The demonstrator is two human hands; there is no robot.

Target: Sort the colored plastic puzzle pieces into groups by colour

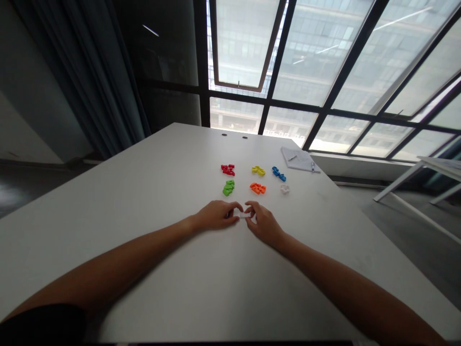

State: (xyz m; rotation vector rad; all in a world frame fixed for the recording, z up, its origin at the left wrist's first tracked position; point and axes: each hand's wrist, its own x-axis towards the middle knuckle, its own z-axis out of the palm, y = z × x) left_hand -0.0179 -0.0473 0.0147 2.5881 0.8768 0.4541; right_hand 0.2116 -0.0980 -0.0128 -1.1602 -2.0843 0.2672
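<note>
My left hand (218, 215) and my right hand (262, 222) rest on the white table (151, 192), fingertips meeting. Both pinch a small white piece (244, 215) between them. Just beyond the hands lie small groups of coloured plastic pieces: red (228, 169), yellow (258, 170), blue (278, 173), green (228, 187), orange (258, 188). A single white piece (285, 189) lies to the right of the orange ones.
A notepad with a pen (299, 159) lies at the table's far right corner. Large windows (324, 72) stand behind the table, a dark curtain (90, 81) to the left. Another white table's legs (414, 185) show at the right.
</note>
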